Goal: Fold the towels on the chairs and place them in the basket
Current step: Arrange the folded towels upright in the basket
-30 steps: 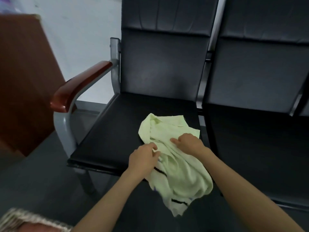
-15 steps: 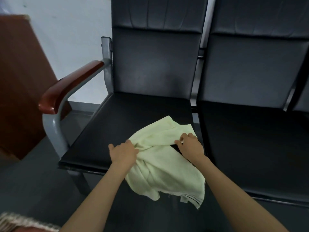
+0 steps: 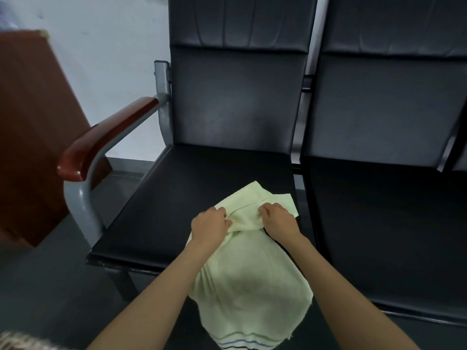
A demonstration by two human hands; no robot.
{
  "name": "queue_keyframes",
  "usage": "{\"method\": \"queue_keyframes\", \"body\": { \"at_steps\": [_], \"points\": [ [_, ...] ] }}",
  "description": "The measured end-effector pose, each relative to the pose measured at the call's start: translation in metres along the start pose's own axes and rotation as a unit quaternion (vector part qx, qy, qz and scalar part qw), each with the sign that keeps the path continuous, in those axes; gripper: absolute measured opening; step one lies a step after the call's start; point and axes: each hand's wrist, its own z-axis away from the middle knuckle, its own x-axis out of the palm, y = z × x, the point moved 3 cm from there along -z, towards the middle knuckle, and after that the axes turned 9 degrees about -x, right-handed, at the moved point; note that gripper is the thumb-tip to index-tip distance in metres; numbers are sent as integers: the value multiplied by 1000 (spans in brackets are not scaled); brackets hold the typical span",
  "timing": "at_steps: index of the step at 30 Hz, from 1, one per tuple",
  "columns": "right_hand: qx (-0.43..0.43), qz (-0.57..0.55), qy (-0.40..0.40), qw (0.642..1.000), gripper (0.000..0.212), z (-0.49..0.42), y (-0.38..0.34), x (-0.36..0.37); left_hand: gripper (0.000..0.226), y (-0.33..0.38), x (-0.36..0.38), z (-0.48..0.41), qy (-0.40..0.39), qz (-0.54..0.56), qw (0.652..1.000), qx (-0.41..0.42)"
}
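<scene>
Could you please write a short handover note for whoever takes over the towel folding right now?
Left hand: grips the pale green towel at a bunched ridge.
Right hand: grips the same ridge alongside.
Towel: far part on the armrest chair's seat, striped end hanging over the front edge.
Done: no neat fold yet.
Left: fold it, put it in the basket, which is not clearly in view.

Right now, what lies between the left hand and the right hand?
In the head view, only a bunched fold of the pale yellow-green cloth towel, gripped by left hand and right hand.
</scene>
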Motion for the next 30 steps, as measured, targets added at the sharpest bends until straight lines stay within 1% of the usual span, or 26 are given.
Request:
{"method": "queue_keyframes", "body": {
  "at_steps": [1, 2, 3, 4, 5, 6, 7, 8, 10, 11, 12, 13, 14, 15, 16, 17, 18, 19, 20, 21, 22, 24, 26, 27, 28, 30],
  "points": [
    [5, 3, -19, 1000, 33, -3, -2, 2, 27, 0, 1, -5, -8, 36, 999, -9],
    [11, 7, -25, 1000, 33, -4, -3, 5, 21, -1, 1, -10, -29, 114, 992, -35],
    [18, 10, -15, 1000, 31, -5, -2, 8, 17, -6, 2, -16, -59, 227, 970, -69],
    [25, 13, 6, 1000, 28, -6, -1, 10, 15, -10, 2, -22, -95, 362, 921, -105],
    [28, 9, 30, 999, 23, -8, 1, 13, 13, -15, 2, -25, -128, 478, 857, -144],
    [31, -8, 53, 998, 19, -9, 3, 15, 13, -20, 1, -27, -147, 552, 801, -180],
    [32, -41, 78, 996, 14, -11, 4, 15, 13, -26, -1, -29, -145, 592, 766, -207],
    [32, -89, 106, 990, 11, -13, 4, 14, 14, -33, -3, -33, -124, 614, 746, -228],
    [7, -185, 175, 967, 10, -13, 2, 3, 11, -48, -11, -41, -40, 624, 738, -254],
    [-21, -210, 212, 954, 13, -12, 0, -5, 10, -55, -16, -43, 4, 622, 738, -261],
    [-53, -222, 243, 943, 14, -10, -3, -14, 11, -61, -21, -44, 47, 612, 744, -263],
    [-83, -223, 268, 934, 13, -8, -6, -22, 13, -66, -24, -45, 86, 593, 759, -254],
    [-109, -214, 283, 928, 12, -7, -9, -28, 14, -70, -24, -46, 115, 565, 783, -232],
    [-125, -200, 289, 928, 10, -7, -11, -31, 12, -71, -24, -45, 130, 519, 821, -199],
    [-127, -183, 281, 933, 7, -9, -12, -31, 9, -69, -22, -43, 130, 434, 877, -160],
    [-116, -169, 258, 944, 6, -10, -12, -28, 16, -66, -19, -39, 139, 304, 935, -118],
    [-95, -158, 220, 958, 10, -11, -11, -22, 32, -61, -12, -35, 154, 172, 971, -64],
    [-70, -150, 166, 972, 19, -11, -8, -13, 45, -54, -5, -31, 163, 100, 982, -9],
    [-50, -142, 105, 983, 29, -10, -4, -3, 49, -48, 5, -26, 167, 53, 983, 51],
    [-38, -134, 52, 989, 36, -9, -1, 6, 44, -42, 10, -19, 131, 46, 986, 90],
    [-30, -133, 21, 990, 40, -8, 0, 10, 36, -38, 16, -16, 100, 51, 987, 114],
    [0, -161, 24, 987, 37, -8, 2, 10, 34, -39, 24, -14, 52, 64, 991, 103],
    [45, -173, 47, 983, 31, -8, 3, 5, 38, -38, 24, -13, 42, -6, 998, 55],
    [54, -148, 42, 987, 30, -7, 3, 3, 38, -37, 21, -11, 32, -31, 998, 34],
    [50, -95, 12, 994, 33, -6, 2, 2, 39, -35, 15, -8, 17, -37, 999, 16],
    [28, 14, -80, 996, 45, -2, -2, 2, 46, -34, 6, -6, -19, -28, 999, -13]
  ]
}}
